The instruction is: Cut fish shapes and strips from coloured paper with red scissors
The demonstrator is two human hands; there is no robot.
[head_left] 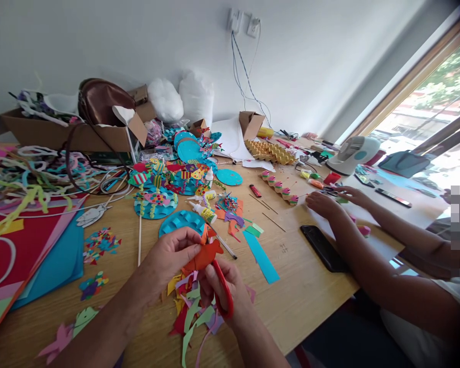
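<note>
Between finger and thumb, my left hand [176, 253] pinches an orange paper fish [202, 257] above the table. Red-handled scissors [225, 294] are in my right hand [228, 291], with fingers through the loops; their blades are mostly hidden by the fish and my fingers. Below my hands lies a heap of paper scraps [193, 312] in several colours. Just beyond my left hand is a blue scalloped paper disc [182, 222]. A pen [227, 246] rests to the right of it, beside a glue bottle [205, 212].
Decorated paper fish [157, 176] crowd the table's middle. Coloured paper sheets [57, 266] and pipe cleaners [34, 168] cover the left. A blue strip [260, 255], a black phone [324, 248] and a co-worker's hands [322, 204] are to the right. Boxes [76, 140] stand along the wall.
</note>
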